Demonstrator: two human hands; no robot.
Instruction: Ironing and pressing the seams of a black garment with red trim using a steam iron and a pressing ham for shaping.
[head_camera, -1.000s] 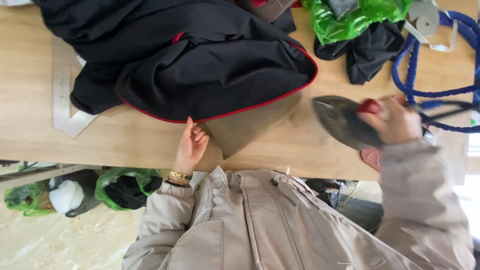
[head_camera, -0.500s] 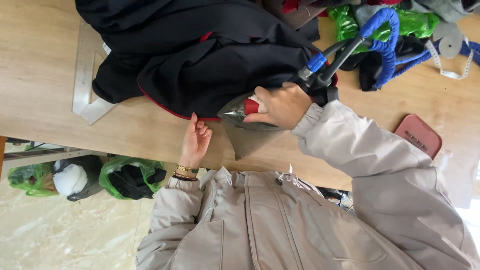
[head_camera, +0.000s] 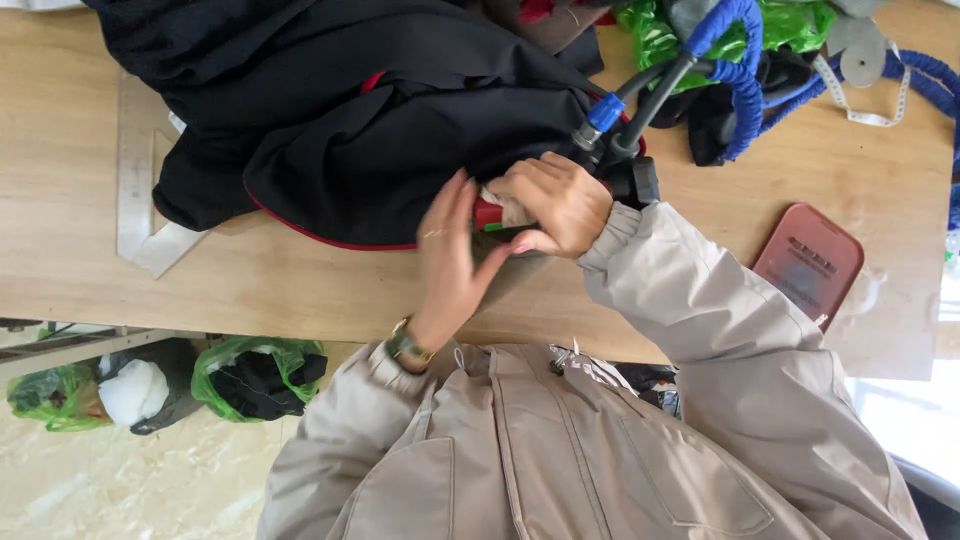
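Observation:
My right hand (head_camera: 555, 205) grips the handle of a steam iron (head_camera: 630, 175) that rests on a black garment with red piping (head_camera: 350, 130). A black hose with blue wrapping (head_camera: 735, 75) leads away from the iron to the upper right. My left hand (head_camera: 452, 262), with a watch on its wrist, lies flat with fingers stretched out against the garment's edge. It touches the iron's red part (head_camera: 487, 213) right beside my right hand. The iron's sole is hidden under my hands.
The wooden table (head_camera: 250, 285) carries a clear set-square ruler (head_camera: 135, 190) at the left, a red-brown pad (head_camera: 810, 262) at the right, a green plastic bag (head_camera: 655, 40) and a measuring tape (head_camera: 865, 115) at the back. Green bags (head_camera: 255, 375) sit on the floor below.
My right hand carried the iron from the right side of the table onto the black garment. My left hand moved up from the table's front edge to the iron.

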